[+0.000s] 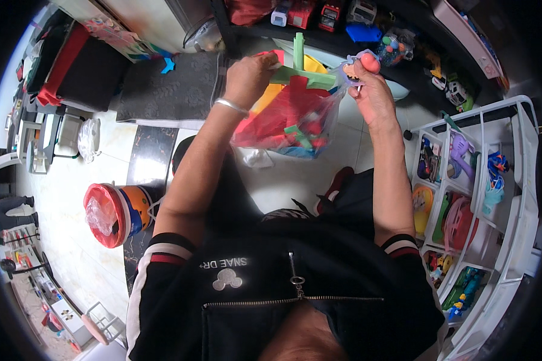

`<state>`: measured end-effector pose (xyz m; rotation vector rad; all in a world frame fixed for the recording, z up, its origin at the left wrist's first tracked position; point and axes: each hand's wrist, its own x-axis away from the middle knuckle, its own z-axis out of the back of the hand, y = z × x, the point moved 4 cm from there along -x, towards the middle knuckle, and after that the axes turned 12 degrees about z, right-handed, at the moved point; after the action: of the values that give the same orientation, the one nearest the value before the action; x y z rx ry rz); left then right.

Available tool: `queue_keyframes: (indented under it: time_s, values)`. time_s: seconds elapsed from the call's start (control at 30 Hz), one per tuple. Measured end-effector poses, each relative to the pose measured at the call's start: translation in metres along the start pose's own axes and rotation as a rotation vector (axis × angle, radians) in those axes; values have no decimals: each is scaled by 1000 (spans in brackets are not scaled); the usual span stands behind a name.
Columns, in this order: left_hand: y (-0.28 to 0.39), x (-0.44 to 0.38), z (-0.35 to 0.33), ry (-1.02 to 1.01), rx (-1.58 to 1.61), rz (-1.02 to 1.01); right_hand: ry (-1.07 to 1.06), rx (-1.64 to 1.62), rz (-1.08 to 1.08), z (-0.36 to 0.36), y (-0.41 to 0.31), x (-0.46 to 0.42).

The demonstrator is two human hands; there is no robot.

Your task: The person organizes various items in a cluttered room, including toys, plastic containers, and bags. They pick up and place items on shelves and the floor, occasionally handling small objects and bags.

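A clear plastic bag hangs in front of me, filled with red, yellow, green and blue flat pieces. My left hand pinches the bag's rim on its left side; the fingertips are partly hidden behind the knuckles. On the opposite side, my right hand grips a small purple-edged toy with a pinkish-red ball by the thumb. The bag's edge reaches up to this hand. Light green strips stick up out of the bag's mouth, crossing a red strip.
Right of me stands a white rack with bins of toys. A dark shelf holds toy vehicles ahead. To the left, a bucket lined with a red bag stands on the floor. A grey-covered low bench lies at front left.
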<state>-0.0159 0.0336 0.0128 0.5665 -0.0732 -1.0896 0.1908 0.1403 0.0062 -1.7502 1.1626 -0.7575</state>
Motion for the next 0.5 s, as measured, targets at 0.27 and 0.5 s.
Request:
queue_keyframes:
  time_s: [0.27, 0.5]
  values:
    - [27, 17, -28, -34, 51, -164, -254, 302, -46, -21, 23, 14]
    - [1, -2, -15, 6, 681, 159, 159, 121, -26, 15, 4, -3]
